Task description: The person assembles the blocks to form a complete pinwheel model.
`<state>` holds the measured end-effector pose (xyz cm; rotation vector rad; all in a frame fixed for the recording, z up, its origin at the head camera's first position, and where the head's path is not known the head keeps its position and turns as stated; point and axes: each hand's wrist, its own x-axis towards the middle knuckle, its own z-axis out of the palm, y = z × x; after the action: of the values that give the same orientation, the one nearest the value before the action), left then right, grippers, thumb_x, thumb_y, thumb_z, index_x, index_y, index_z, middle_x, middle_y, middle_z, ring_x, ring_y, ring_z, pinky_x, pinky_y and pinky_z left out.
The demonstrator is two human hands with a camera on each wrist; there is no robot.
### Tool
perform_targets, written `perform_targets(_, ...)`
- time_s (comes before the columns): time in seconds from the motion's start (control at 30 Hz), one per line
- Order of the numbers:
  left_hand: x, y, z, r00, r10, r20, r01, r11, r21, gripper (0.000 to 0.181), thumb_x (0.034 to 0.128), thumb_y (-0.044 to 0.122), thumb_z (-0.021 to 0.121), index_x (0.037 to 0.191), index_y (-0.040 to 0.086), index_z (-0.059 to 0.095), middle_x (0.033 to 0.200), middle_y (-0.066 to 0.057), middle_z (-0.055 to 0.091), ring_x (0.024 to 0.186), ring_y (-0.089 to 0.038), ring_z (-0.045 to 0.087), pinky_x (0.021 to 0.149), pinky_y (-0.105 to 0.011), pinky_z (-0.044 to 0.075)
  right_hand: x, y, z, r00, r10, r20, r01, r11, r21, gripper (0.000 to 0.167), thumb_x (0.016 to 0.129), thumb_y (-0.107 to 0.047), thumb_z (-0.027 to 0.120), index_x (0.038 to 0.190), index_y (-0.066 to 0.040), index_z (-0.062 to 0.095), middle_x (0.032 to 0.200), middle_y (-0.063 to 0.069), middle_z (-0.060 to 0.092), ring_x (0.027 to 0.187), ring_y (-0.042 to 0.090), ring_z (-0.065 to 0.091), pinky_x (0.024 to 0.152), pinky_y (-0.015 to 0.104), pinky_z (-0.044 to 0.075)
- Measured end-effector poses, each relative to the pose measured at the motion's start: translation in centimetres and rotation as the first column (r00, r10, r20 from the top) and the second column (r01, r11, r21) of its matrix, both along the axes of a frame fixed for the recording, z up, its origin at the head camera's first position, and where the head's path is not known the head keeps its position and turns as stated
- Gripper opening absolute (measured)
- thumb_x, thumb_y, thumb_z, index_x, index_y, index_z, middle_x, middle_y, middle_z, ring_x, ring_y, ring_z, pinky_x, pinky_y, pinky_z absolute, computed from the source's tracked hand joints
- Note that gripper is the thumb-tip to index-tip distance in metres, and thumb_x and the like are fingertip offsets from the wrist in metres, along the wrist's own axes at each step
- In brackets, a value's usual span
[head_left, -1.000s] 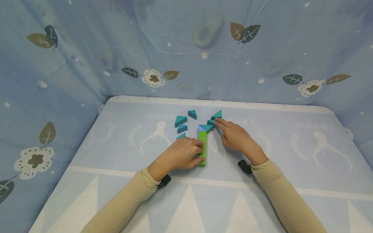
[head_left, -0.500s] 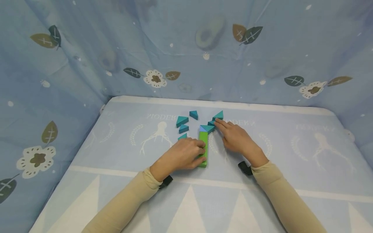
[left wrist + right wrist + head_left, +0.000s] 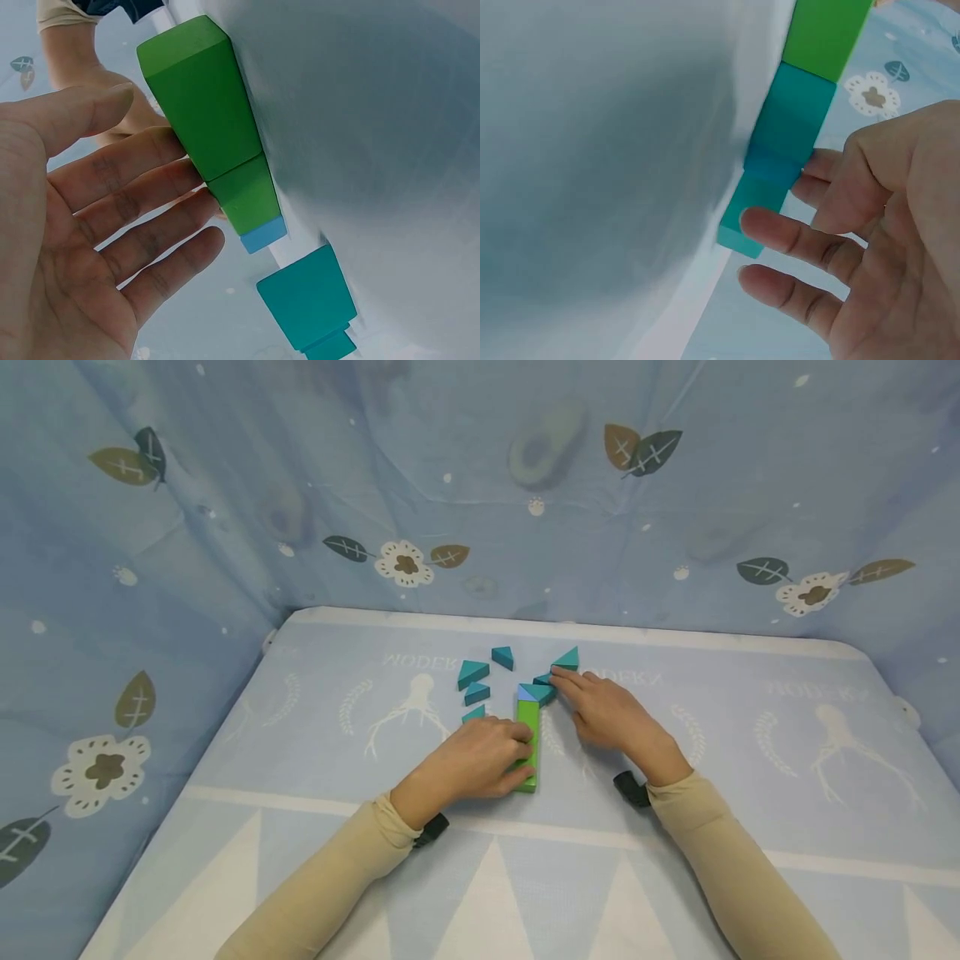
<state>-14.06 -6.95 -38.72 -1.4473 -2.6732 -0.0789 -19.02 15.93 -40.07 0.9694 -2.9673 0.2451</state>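
In the head view my left hand (image 3: 483, 758) rests over two green blocks (image 3: 528, 717) lying end to end, with fingers loosely extended. The left wrist view shows those fingertips (image 3: 206, 199) against the side of the green blocks (image 3: 214, 112). At their far end sits a light blue triangle (image 3: 526, 694), joined by a teal triangle (image 3: 538, 693). My right hand (image 3: 611, 714) reaches in with extended fingers touching a darker teal triangle (image 3: 543, 679), partly covered by them. A further teal triangle (image 3: 567, 659) lies just beyond. In the right wrist view, the right fingers (image 3: 780, 229) lie beside teal blocks (image 3: 791, 109).
Left of the row lie loose teal triangles: one at the back (image 3: 503, 657), a larger one (image 3: 472, 673), a small one (image 3: 477, 693), and one partly behind my left hand (image 3: 474, 714). A patterned cloth covers the table (image 3: 720, 760); a blue curtain (image 3: 480, 485) hangs behind.
My right fingers have shifted slightly left, and the darker teal triangle has moved with them, closer to the teal triangle beside the light blue one. The left hand stays on the green blocks.
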Motion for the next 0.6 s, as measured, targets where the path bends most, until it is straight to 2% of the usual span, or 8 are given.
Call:
perform_targets(0.07, 0.0, 0.0, 0.0, 1.000, -0.002, -0.002, 0.002, 1.000, 0.000, 0.025, 0.0940, 0.035, 0.064, 0.100, 0.016, 0.078, 0.114, 0.002, 0.070, 0.098, -0.013, 0.068, 0.085, -0.032, 0.056, -0.2, -0.3, 0.1, 1.000, 0.005, 0.016, -0.005, 1.000, 0.006, 0.051, 0.092, 0.001, 0.053, 0.143, -0.001, 0.046, 0.151, 0.013, 0.043, 0.120, 0.037, 0.055, 0.088, 0.049, 0.051)
perform_targets(0.27, 0.0, 0.0, -0.1, 1.000, -0.009, 0.000, 0.009, 1.000, 0.006, 0.024, 0.0941, 0.034, 0.064, 0.100, 0.016, 0.078, 0.113, 0.002, 0.070, 0.098, -0.013, 0.068, 0.085, -0.032, 0.056, -0.9, -1.1, 0.8, 0.998, -0.009, 0.068, 0.007, 1.000, 0.024, 0.045, 0.095, -0.002, 0.051, 0.140, -0.003, 0.051, 0.151, 0.012, 0.044, 0.130, 0.037, 0.049, 0.099, 0.052, 0.047)
perform_targets(0.4, 0.0, 0.1, -0.1, 1.000, -0.008, 0.003, 0.008, 1.000, 0.006, 0.024, 0.0940, 0.034, 0.064, 0.100, 0.016, 0.078, 0.113, 0.001, 0.070, 0.098, -0.013, 0.068, 0.085, -0.032, 0.056, -1.0, -1.2, 1.0, 0.996, -0.017, 0.085, 0.016, 1.000, 0.018, 0.045, 0.095, -0.003, 0.051, 0.140, -0.005, 0.052, 0.152, 0.010, 0.044, 0.129, 0.036, 0.050, 0.097, 0.051, 0.048)
perform_targets(0.6, 0.0, 0.0, 0.0, 1.000, -0.004, -0.010, 0.004, 1.000, -0.003, 0.024, 0.0939, 0.035, 0.064, 0.100, 0.016, 0.078, 0.114, 0.002, 0.070, 0.099, -0.013, 0.068, 0.085, -0.032, 0.056, -1.1, -1.5, 0.8, 0.999, 0.004, 0.053, -0.003, 1.000, -0.014, 0.043, 0.095, -0.004, 0.054, 0.138, -0.006, 0.055, 0.150, 0.010, 0.046, 0.129, 0.034, 0.050, 0.093, 0.050, 0.049)
